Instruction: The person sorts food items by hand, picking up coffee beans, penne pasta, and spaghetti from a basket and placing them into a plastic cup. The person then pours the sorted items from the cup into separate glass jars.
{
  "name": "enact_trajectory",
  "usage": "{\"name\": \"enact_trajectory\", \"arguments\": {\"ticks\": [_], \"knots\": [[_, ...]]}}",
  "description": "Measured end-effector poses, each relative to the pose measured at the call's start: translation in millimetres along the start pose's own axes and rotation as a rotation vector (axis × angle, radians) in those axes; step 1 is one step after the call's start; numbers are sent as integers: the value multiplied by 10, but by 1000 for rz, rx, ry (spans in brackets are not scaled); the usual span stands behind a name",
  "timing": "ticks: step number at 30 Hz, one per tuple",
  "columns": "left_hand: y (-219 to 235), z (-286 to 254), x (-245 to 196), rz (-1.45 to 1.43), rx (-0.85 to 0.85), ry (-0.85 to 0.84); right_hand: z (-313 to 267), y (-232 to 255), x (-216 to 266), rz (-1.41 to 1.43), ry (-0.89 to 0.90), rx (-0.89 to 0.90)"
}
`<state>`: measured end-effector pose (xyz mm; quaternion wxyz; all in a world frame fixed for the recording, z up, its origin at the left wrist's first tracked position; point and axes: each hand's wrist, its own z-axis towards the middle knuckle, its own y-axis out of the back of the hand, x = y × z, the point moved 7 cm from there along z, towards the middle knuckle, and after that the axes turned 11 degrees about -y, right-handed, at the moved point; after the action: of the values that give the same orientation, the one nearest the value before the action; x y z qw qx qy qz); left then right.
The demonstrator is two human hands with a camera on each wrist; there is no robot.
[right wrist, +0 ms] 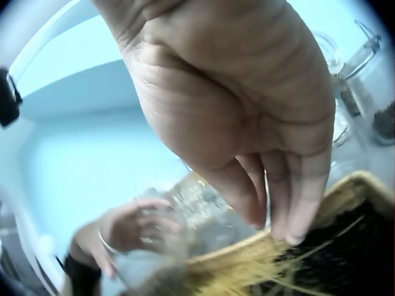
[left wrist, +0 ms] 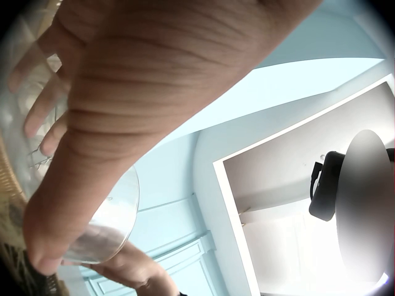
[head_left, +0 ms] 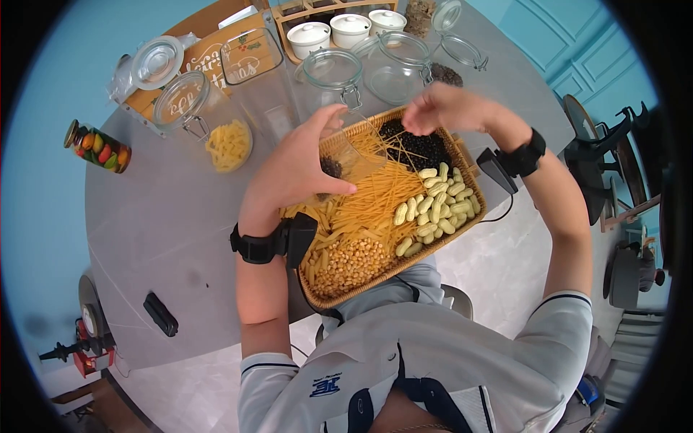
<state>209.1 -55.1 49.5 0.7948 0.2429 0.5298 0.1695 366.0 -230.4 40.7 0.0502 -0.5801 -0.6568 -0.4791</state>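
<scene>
My left hand (head_left: 299, 162) grips a clear glass jar (left wrist: 120, 213), thumb on the near side, with dark grains (head_left: 330, 167) inside. The jar is tilted over a wicker basket (head_left: 386, 280), its mouth toward the right. Above the basket's far right corner is my right hand (head_left: 455, 108), fingers pointing down near the black beans (head_left: 429, 153); nothing shows between its fingertips in the right wrist view. Spaghetti (head_left: 386, 191) fills the basket's middle, some strands lying across the beans. Peanuts (head_left: 440, 209), corn kernels (head_left: 346, 267) and short pasta (head_left: 317, 216) share the basket.
Behind the basket stand open clip-top jars (head_left: 332, 68) and a tall clear container (head_left: 256, 72). A jar with short pasta (head_left: 229, 144) lies tipped at the left. Farther out are a jar of colourful contents (head_left: 101, 148), white lidded pots (head_left: 350, 30) and a black object (head_left: 160, 314).
</scene>
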Motion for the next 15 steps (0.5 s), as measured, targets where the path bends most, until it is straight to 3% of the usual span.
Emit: {"name": "enact_trajectory", "arguments": {"ticks": [2,5,8,15], "knots": [[-3,6,-3,7,3,-1,64,-70,-339,-385,8,-100],[-10,1,-3,8,8,7,83,-205,-617,-543,-58,-188],[-26,-1,6,2,9,11,34,-341,-567,-559,63,-283],[-29,2,0,4,15,11,126,-418,-578,-546,126,-299]]}}
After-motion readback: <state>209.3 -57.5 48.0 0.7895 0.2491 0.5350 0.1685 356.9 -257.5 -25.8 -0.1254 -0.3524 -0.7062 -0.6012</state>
